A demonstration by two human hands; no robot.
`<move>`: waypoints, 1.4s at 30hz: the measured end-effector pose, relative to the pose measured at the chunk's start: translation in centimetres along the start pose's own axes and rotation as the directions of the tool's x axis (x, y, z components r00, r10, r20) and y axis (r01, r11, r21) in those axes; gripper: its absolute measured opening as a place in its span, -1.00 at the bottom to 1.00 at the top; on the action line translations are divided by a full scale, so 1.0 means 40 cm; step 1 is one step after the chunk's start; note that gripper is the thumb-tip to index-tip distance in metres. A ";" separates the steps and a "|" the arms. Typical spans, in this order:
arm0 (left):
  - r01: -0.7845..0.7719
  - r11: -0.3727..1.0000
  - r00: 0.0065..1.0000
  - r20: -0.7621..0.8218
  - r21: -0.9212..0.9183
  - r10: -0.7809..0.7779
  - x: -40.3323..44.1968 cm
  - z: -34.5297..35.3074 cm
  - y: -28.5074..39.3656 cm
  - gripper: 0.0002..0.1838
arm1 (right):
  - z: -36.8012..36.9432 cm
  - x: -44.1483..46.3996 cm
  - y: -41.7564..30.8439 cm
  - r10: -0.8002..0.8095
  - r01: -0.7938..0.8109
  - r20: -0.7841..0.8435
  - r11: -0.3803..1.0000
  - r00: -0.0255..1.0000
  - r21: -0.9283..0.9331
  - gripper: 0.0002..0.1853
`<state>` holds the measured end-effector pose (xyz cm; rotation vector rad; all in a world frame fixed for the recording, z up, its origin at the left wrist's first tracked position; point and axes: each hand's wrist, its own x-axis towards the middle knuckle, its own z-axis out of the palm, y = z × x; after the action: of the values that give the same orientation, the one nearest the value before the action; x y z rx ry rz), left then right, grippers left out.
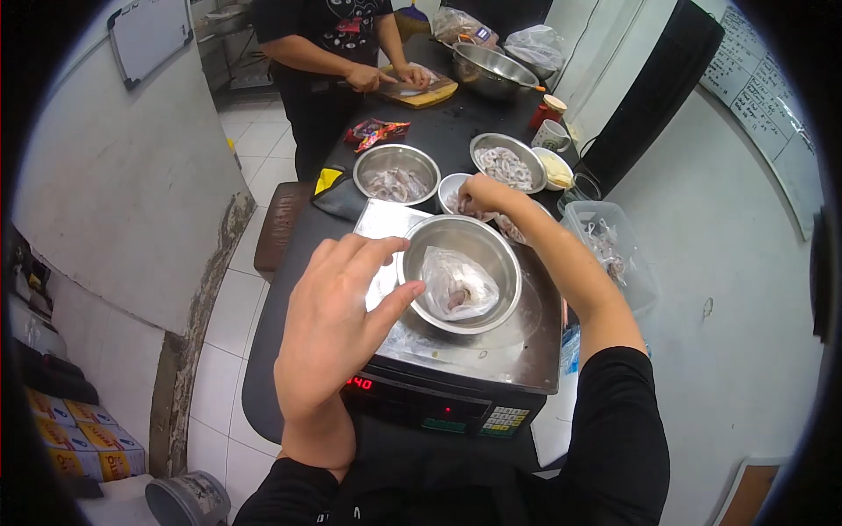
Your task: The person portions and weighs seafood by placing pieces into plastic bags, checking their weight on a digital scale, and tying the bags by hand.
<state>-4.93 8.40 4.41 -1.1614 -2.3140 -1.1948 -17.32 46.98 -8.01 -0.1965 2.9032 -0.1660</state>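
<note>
A steel bowl (511, 298) stands on the metal plate of a digital scale (537, 355) with red digits. Inside it lies a clear plastic bag (472, 279) with a little pale and pinkish food in it. My left hand (338, 307) is at the bowl's left rim, thumb and fingers spread apart, holding nothing. Beyond the bowl, my right hand (484, 195) reaches into a small white bowl (448, 187) of pinkish pieces, its fingers bent down and their tips hidden among the pieces. Steel bowls of similar pieces stand to the left (396, 180) and right (504, 167).
Across the black table (294, 324), a co-worker (329, 79) holds a knife over food on a wooden board (430, 92). A large steel basin (491, 74), a mug (549, 134) and a red jar are at the back. A plastic tub (627, 237) sits at the right edge.
</note>
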 end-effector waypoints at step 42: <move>-0.041 0.998 0.995 -0.089 0.037 0.044 -0.028 0.006 -0.030 -0.62 | -0.353 -0.496 -0.441 -0.025 0.139 -0.204 0.814 0.979 0.565 -0.82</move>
<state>-5.11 7.61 2.95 -1.1162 -2.2239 -1.1625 0.68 33.87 12.18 -0.2055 2.8586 -1.1201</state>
